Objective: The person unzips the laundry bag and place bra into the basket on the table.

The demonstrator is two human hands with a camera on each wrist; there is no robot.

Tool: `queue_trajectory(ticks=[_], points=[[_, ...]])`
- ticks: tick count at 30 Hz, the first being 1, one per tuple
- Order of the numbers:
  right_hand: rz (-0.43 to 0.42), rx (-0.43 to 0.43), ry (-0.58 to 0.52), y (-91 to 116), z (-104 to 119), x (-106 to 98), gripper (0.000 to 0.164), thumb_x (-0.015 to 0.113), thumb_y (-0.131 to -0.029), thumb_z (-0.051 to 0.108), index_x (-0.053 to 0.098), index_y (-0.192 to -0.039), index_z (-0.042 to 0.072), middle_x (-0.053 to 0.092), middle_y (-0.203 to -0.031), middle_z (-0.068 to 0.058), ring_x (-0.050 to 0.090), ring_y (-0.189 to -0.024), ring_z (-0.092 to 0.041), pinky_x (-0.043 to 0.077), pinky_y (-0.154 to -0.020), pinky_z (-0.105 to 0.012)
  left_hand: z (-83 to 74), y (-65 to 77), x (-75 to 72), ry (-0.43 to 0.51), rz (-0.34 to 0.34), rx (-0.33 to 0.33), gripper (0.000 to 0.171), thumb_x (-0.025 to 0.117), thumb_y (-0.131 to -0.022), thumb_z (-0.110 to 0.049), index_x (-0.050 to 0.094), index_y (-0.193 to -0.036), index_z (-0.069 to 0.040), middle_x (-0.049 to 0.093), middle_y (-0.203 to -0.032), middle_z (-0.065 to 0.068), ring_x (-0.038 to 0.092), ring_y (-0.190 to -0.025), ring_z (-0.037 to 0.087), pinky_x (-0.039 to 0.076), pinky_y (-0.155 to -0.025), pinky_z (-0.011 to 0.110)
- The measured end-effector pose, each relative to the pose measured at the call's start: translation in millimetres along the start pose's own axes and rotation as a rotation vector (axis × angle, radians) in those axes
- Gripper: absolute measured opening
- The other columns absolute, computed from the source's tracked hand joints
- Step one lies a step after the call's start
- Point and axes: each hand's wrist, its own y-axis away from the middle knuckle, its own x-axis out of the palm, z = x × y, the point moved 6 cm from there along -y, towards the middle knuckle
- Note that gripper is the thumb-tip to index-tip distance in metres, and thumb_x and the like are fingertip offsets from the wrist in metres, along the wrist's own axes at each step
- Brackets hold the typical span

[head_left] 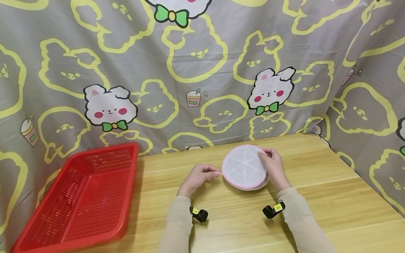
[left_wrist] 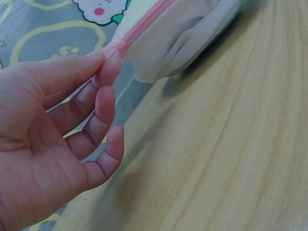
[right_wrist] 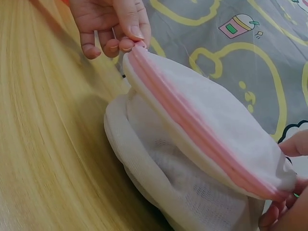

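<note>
Round white mesh bag [head_left: 244,167] with pink zipper [right_wrist: 192,120], tilted above yellowish wood-grain tabletop [head_left: 234,236]; left hand [head_left: 200,177] pinches the zipper's end, right hand [head_left: 274,166] the opposite edge; red perforated plastic basket [head_left: 131,185], left; grey cartoon-print fabric curtain [head_left: 160,62], behind.

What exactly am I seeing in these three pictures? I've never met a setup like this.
There is no machine here: just a person's bare left hand and right hand. The wide picture comes from a camera worn on the head; each close-up comes from a small black camera on one wrist, watching that hand's work. A red perforated plastic basket sits at the left of the pale wood-grain table. Both hands hold a round-topped white mesh bag: the left pinches the end of its pink edging, the right grips the opposite side. Behind hangs a grey cartoon-printed cloth.
</note>
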Motion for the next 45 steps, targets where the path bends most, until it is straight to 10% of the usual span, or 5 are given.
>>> queue_trajectory(ticks=[32,45], points=[[-0.043,-0.054,-0.05,-2.1,2.9,-10.9,0.037,0.052,-0.094,0.007,0.044,-0.128,-0.006,0.042,-0.104,-0.004,0.041,-0.091,-0.013,0.04,-0.069,-0.013,2.7,-10.4,-3.7,0.071,-0.294,-0.001,0.015,0.068,-0.09,-0.011,0.073,-0.101,-0.003,0.064,-0.082,0.002,0.047,-0.066,0.011,0.042,-0.061,0.024],[-0.01,-0.045,-0.012,-4.0,1.5,-11.3,0.041,0.051,-0.096,0.011,0.042,-0.133,-0.004,0.041,-0.11,-0.006,0.039,-0.093,-0.015,0.038,-0.071,-0.014,5.0,-20.2,-0.4,0.121,-0.425,-0.018,0.018,0.068,-0.091,-0.015,0.072,-0.103,-0.002,0.072,-0.1,0.014,0.064,-0.096,0.032,0.054,-0.081,0.035]])
